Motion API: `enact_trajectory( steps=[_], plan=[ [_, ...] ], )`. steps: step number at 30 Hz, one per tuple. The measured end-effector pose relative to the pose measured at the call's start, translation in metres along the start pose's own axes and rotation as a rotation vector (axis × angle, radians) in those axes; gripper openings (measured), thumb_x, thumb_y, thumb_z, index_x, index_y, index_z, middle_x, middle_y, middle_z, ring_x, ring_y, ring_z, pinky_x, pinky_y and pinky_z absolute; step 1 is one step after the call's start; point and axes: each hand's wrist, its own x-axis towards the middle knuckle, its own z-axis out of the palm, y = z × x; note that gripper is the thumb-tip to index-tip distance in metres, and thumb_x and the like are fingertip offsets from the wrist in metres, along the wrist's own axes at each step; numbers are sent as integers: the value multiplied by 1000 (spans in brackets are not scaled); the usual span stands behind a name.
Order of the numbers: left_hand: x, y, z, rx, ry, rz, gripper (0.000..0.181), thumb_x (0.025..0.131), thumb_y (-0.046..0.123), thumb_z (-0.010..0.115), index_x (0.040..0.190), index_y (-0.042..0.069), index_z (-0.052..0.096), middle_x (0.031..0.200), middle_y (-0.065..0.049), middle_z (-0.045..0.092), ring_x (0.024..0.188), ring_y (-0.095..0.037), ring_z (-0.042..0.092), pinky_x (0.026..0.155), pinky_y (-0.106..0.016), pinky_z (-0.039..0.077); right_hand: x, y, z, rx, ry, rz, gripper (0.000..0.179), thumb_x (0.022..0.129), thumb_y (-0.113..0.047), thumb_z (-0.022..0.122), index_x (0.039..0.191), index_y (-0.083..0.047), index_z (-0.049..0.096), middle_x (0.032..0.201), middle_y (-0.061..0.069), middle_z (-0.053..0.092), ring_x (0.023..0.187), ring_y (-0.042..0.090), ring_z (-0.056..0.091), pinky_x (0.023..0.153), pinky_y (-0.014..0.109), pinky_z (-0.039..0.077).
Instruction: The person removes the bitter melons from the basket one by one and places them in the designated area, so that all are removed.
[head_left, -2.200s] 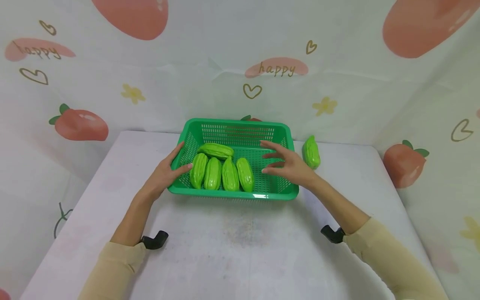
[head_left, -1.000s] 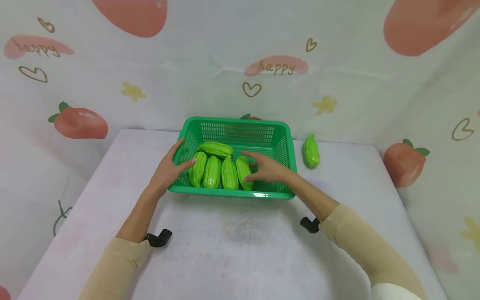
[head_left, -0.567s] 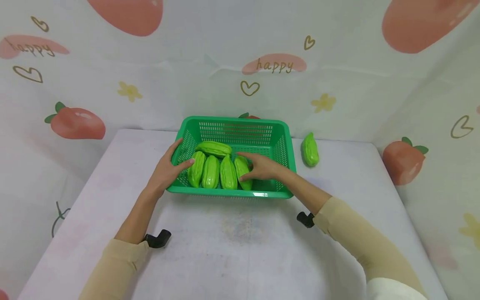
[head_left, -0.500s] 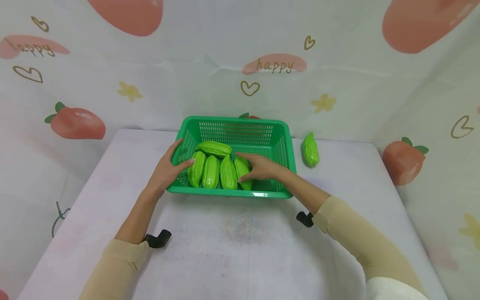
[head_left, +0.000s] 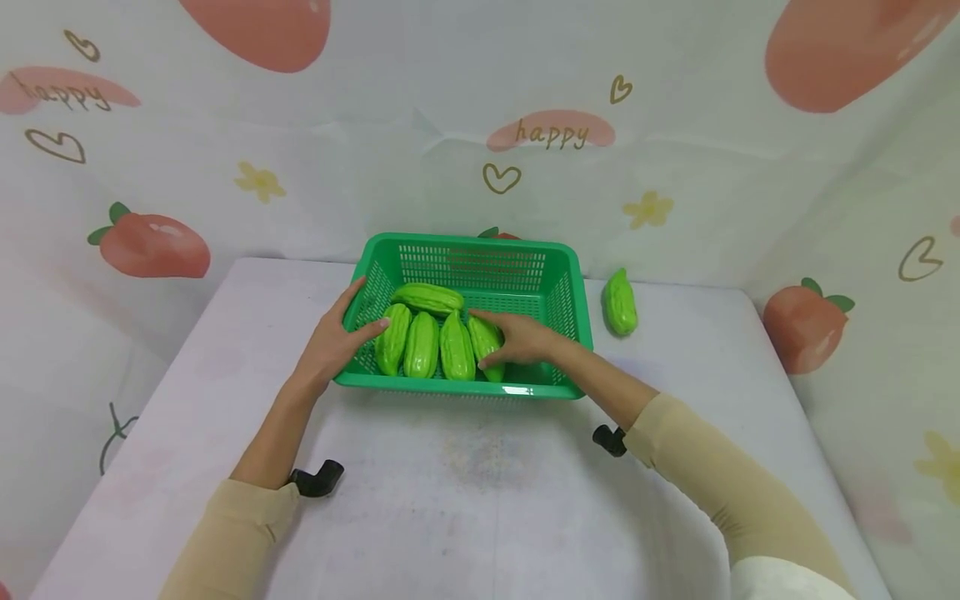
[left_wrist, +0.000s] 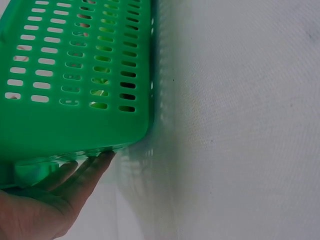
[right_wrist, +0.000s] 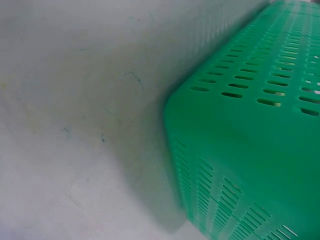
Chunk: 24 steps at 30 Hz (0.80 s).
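Observation:
A green plastic basket [head_left: 465, 389] with slotted sides holds several bright green, ridged bitter melons; one bitter melon [head_left: 427, 297] lies crosswise behind a row of upright-lying ones. My left hand [head_left: 330, 343] grips the basket's left side, thumb over the rim and fingers along the outer wall, as the left wrist view shows with its fingers [left_wrist: 90, 175]. Inside the basket, my right hand [head_left: 522, 337] holds the rightmost bitter melon [head_left: 486, 335] of the row, thumb at its near end and fingers at its far end. The right wrist view shows only the basket's outside [right_wrist: 240, 135].
Another bitter melon [head_left: 620, 304] lies on the white table [head_left: 465, 508], right of the basket near the back. Behind the table hangs a printed cloth [head_left: 420, 108] with fruit and hearts. Black wrist mounts [head_left: 318, 478] stick out by the sleeves.
My right hand has moved left and down from over the basket's right part, and its fingers have closed round the rightmost bitter melon. My left hand stays on the basket's side.

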Motion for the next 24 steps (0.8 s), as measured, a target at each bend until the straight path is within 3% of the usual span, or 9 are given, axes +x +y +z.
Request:
enact_trajectory(
  steps=[5,11,19,21,24],
  plan=[
    [-1,0,0,-8,-7,-7,87,94,50,63,160,36,10,166,-8,13,150,-38,14,113,-66,17,-2,2,-3,27,9,7,93,86,-30,80,160,-18,24,158,13,34,144,34,31,113,50,31],
    [0,0,0,14,-3,4,86,94,52,61,161,35,10,166,-8,13,150,-38,13,112,-67,17,-5,0,-8,35,2,8,92,86,-25,80,160,-20,24,156,15,36,136,32,41,107,48,39],
    [0,0,0,20,-6,2,85,94,53,60,160,35,9,166,-9,13,150,-39,14,112,-68,17,-12,1,-17,41,24,-9,91,87,-27,79,160,-22,24,149,15,45,102,22,51,89,40,46],
    [0,-1,0,19,-3,3,85,95,53,60,161,35,9,165,-9,13,150,-39,14,112,-68,17,-14,1,-20,56,34,-17,92,87,-28,79,160,-22,24,150,14,44,100,23,54,88,40,47],
    [0,-1,-1,19,-1,7,85,94,54,59,160,35,10,166,-8,13,150,-38,13,112,-68,17,-17,1,-24,98,47,-29,91,87,-27,79,160,-23,24,157,11,35,111,25,59,93,41,49]
  ],
)
